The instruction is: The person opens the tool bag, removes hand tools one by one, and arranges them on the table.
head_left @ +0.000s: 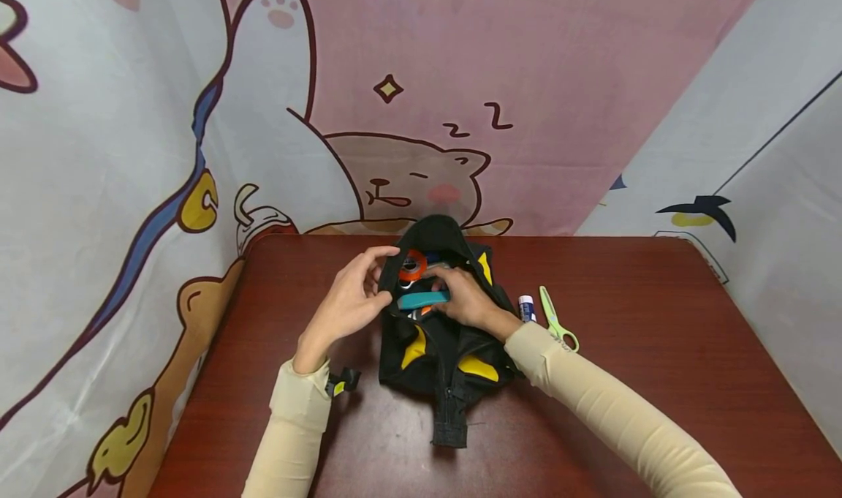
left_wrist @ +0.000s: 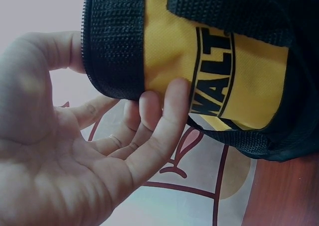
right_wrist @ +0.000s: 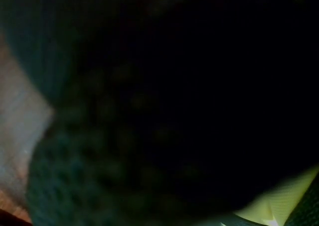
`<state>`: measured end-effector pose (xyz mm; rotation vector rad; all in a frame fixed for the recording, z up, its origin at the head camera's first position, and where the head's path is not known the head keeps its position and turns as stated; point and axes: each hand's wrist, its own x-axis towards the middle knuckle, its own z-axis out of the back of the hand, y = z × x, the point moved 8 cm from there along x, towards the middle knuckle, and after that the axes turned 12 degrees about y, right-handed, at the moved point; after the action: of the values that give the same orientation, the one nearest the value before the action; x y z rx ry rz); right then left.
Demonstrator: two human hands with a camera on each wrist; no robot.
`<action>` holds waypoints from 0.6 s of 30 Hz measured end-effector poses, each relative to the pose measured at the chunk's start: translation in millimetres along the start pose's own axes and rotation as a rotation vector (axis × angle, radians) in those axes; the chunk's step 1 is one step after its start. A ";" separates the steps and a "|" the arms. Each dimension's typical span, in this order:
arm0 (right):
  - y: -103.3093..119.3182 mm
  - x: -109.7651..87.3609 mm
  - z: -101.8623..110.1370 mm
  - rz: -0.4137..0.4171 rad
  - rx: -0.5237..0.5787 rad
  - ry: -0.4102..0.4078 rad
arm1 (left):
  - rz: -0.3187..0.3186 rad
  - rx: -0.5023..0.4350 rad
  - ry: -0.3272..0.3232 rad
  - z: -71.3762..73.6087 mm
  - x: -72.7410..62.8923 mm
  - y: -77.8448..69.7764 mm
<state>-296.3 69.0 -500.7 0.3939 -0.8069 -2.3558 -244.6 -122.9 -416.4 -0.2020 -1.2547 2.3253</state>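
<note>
A black and yellow tool bag [head_left: 414, 352] lies unzipped on the table, its mouth facing up. At the bag's left rim my left hand [head_left: 351, 297] holds the edge. In the left wrist view, the thumb of this hand [left_wrist: 65, 141] goes behind the zippered edge and the fingers lie against the yellow side [left_wrist: 169, 56]. My right hand [head_left: 463, 293] reaches into the opening and grips a long teal object [head_left: 423, 300], whose kind is unclear. Beside it in the bag is an orange ring-shaped item [head_left: 413, 265]. Dark fabric fills most of the right wrist view.
Right of the bag lie a glue stick [head_left: 526, 308] and light green scissors [head_left: 555, 321]. A black strap end with a yellow mark [head_left: 343, 382] sticks out by the left wrist. Printed cloth [head_left: 559, 103] hangs behind the brown table [head_left: 658, 322].
</note>
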 end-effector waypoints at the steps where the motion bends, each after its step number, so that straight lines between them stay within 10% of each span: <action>1: 0.1 -0.2 0.1 -0.003 0.000 0.000 | 0.000 0.000 0.000 0.1 -0.1 -0.2; 18: 10.3 -14.9 12.0 -0.056 -0.017 -0.045 | -0.012 -0.004 0.003 -0.4 -0.9 -3.2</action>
<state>-285.6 77.4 -483.8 0.3620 -0.8057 -2.4301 -242.5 -121.5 -414.1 -0.1991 -1.2559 2.3118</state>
